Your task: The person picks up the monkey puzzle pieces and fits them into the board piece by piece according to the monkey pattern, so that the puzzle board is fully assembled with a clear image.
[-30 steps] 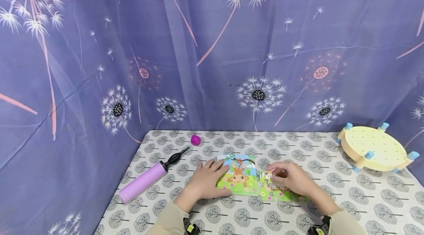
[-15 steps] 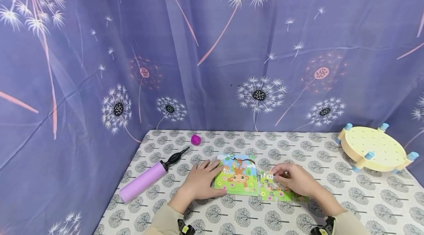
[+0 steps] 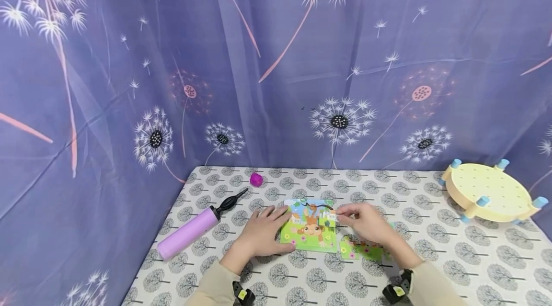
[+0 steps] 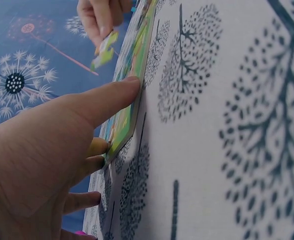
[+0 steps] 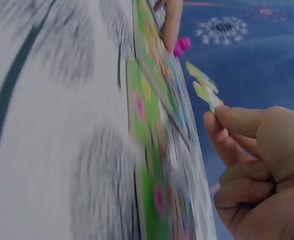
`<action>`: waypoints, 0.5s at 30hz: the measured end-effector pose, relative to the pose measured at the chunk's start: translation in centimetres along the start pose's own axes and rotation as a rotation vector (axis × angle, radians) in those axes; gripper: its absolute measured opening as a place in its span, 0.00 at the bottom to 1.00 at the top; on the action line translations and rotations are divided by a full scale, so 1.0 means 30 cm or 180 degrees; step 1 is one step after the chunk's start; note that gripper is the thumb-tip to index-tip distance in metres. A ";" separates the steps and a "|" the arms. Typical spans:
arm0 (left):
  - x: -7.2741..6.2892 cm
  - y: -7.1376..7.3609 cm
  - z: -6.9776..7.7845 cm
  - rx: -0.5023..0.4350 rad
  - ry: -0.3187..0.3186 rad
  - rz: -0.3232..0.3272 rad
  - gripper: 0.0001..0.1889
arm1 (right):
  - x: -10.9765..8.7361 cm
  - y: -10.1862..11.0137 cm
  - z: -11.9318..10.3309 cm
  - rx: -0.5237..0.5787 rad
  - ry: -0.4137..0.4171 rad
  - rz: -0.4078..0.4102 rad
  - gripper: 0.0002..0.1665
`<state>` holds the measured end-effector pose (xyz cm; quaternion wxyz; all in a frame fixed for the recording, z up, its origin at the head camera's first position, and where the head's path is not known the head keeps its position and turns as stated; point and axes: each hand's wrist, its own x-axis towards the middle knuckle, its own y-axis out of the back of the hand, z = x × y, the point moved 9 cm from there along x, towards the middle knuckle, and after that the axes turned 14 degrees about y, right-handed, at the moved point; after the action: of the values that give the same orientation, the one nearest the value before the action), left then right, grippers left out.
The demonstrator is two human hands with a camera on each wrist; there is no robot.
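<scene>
A square monkey picture board [image 3: 308, 239] lies on the table in front of me. My left hand [image 3: 264, 232] rests at its left edge, fingers spread and straight, with the thumb on the near corner. Between thumb and fingertips my right hand [image 3: 366, 222] pinches a puzzle piece [image 5: 206, 87], green with a white fence print, raised above the board's right side. Several other puzzle pieces [image 3: 361, 249] lie on the table just right of the board, partly hidden under my right hand.
A purple hand pump [image 3: 189, 232] with a black nozzle lies on the left. Behind it sits a small magenta object [image 3: 256, 180]. At the far right stands a round yellow pegboard [image 3: 487, 191] with blue-tipped legs. A dandelion-print curtain [image 3: 276, 81] hangs behind the table.
My right hand has lifted the puzzle piece from among the loose pieces and carried it left over the board. The left hand has shifted slightly left and stays at the board's edge.
</scene>
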<state>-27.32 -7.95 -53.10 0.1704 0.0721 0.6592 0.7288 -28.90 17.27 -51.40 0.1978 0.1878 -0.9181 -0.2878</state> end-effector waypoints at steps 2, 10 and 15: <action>0.000 0.001 -0.001 -0.0006 0.0018 -0.0015 0.51 | 0.028 -0.032 -0.009 0.0045 0.0012 -0.0006 0.11; 0.000 0.002 0.007 -0.0024 0.0018 -0.0049 0.52 | 0.099 -0.144 -0.050 0.0213 -0.0040 -0.0042 0.08; -0.002 0.009 0.004 -0.0002 0.0044 -0.0013 0.51 | 0.134 -0.204 -0.067 0.0251 -0.0229 -0.0030 0.07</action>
<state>-27.25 -7.87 -52.81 0.1674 0.0657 0.6603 0.7291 -29.96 9.82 -52.54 0.1557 0.1892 -0.9343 -0.2589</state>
